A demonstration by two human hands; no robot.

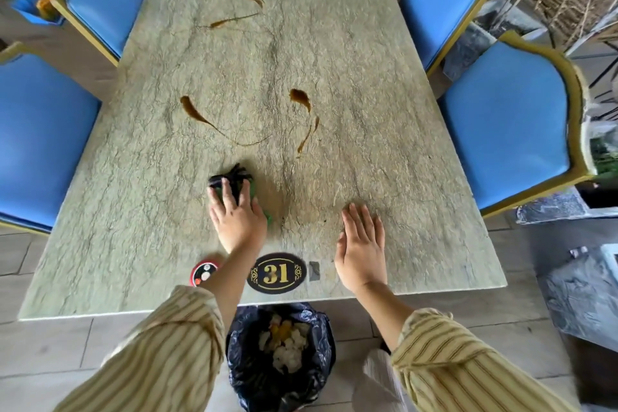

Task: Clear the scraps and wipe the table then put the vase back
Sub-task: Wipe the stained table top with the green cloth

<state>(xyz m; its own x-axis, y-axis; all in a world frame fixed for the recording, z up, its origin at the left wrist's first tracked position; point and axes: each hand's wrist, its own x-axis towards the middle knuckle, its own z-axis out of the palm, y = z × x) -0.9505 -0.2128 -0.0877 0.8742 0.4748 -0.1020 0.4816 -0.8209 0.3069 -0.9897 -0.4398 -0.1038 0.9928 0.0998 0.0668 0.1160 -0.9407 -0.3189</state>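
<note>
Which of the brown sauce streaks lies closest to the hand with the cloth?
The long curved streak at mid-left, whose thin tail sweeps toward the left hand on the cloth. The others lie further right or at the far end.

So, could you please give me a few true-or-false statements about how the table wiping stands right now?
1. The left hand presses a dark-and-green cloth on the pale stone table. True.
2. The right hand holds a vase. False: it lies flat and holds nothing; no vase shows.
3. Brown sauce streaks remain on the tabletop. True.
4. The black-lined bin is empty. False: pale scraps lie inside.
</note>
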